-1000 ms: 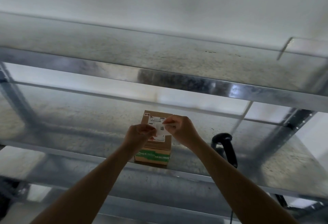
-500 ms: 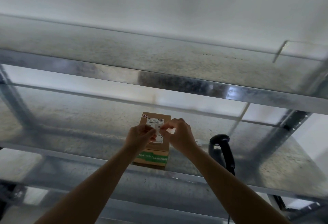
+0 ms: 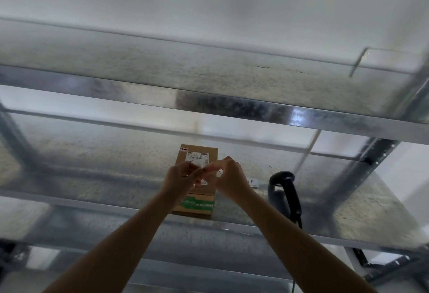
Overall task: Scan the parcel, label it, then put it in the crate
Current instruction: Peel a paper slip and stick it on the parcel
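Note:
A small brown cardboard parcel (image 3: 199,153) with a white barcode label on top and green print on its front stands on the metal shelf (image 3: 243,229). My left hand (image 3: 180,180) and my right hand (image 3: 228,177) meet just above the parcel's near half, fingertips pinched together on a small white label (image 3: 201,169) that is mostly hidden by the fingers. A black barcode scanner (image 3: 284,194) rests upright on the shelf to the right of the parcel. No crate is in view.
A second metal shelf (image 3: 209,107) runs overhead, above the parcel. A small white slip with print (image 3: 253,182) lies between parcel and scanner. A rack upright (image 3: 362,167) stands at the right. Lower shelves show below the front edge.
Both hands have drawn closer together over the parcel, and the white label that showed between them is now mostly covered by the fingers. The view has shifted slightly.

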{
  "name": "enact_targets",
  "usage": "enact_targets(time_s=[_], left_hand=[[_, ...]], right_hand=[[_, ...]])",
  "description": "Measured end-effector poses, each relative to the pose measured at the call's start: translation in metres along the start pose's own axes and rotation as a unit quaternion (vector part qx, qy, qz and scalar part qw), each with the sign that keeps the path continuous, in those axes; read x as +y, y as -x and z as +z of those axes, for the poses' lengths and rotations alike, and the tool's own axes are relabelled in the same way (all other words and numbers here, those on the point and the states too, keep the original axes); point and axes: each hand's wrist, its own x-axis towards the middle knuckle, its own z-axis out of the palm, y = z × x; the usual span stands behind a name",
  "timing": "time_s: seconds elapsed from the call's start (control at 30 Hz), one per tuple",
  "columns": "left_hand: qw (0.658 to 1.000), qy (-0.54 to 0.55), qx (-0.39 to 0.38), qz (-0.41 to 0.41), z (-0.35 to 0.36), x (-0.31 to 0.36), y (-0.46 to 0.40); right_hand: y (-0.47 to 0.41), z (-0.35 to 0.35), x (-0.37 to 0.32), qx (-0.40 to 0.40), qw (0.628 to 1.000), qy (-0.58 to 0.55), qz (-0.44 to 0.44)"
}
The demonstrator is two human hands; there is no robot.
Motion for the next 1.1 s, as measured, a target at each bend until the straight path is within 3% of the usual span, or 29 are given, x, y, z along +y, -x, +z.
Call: enact_targets(time_s=[0.43,0.87,0.97,1.1], left_hand=[[1.0,-0.014,0.008,0.021,0.004,0.0,0.0],[0.999,-0.032,0.034,0.026,0.009,0.002,-0.001],[0.999,-0.021,0.033,0.026,0.009,0.005,0.001],[0.998,-0.036,0.034,0.034,0.009,0.008,0.0]], right_hand=[[0.001,-0.001,0.0,-0.021,1.0,-0.014,0.002],[-0.003,0.006,0.007,0.012,0.996,0.08,-0.041],[-0.003,0.004,0.005,0.007,0.999,0.037,-0.034],[-0.002,0.001,0.003,0.005,0.993,-0.109,0.033]])
